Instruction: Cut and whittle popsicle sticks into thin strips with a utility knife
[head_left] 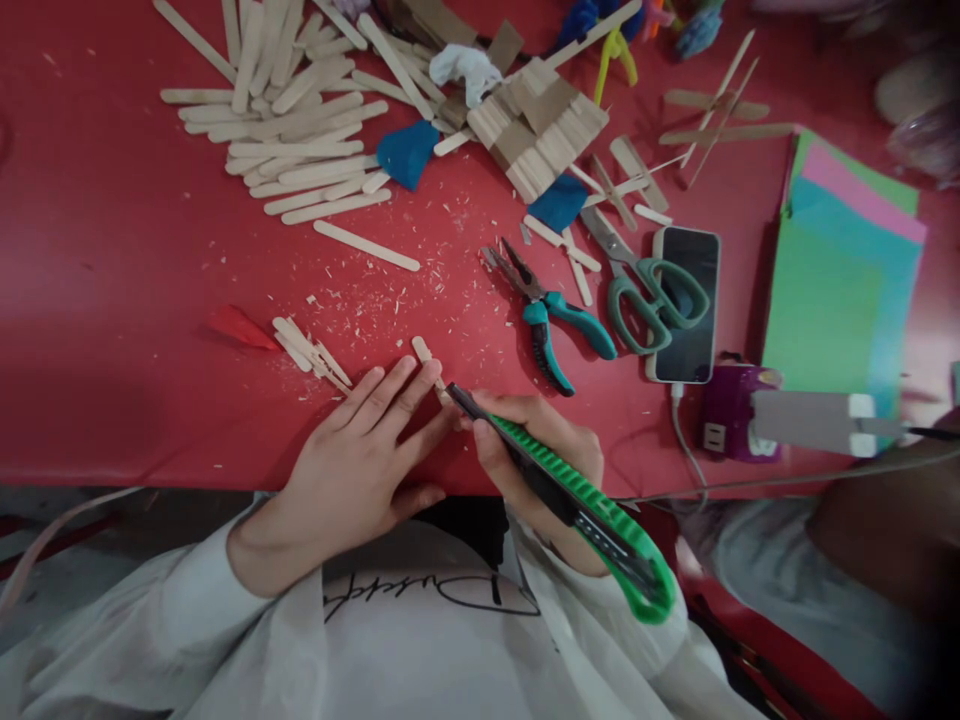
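Observation:
My right hand (540, 450) is closed around a green utility knife (592, 500), its blade end pointing up and left. The knife's tip is at a wooden craft stick (424, 352) near the table's front edge. My left hand (367, 440) lies flat with fingers stretched out, the fingertips pressing beside and partly on that stick. Part of the stick is hidden under my fingers. Left of this hand is a small bunch of cut stick pieces (304, 350), next to a red scrap (241, 328).
A large pile of craft sticks (300, 130) lies at the back left. Pliers (551, 310), scissors (652, 295) on a phone (694, 340), a purple power adapter (731, 410) and coloured paper (832, 290) are to the right. Wood shavings litter the red table (112, 330). Another person's arm (862, 540) shows at right.

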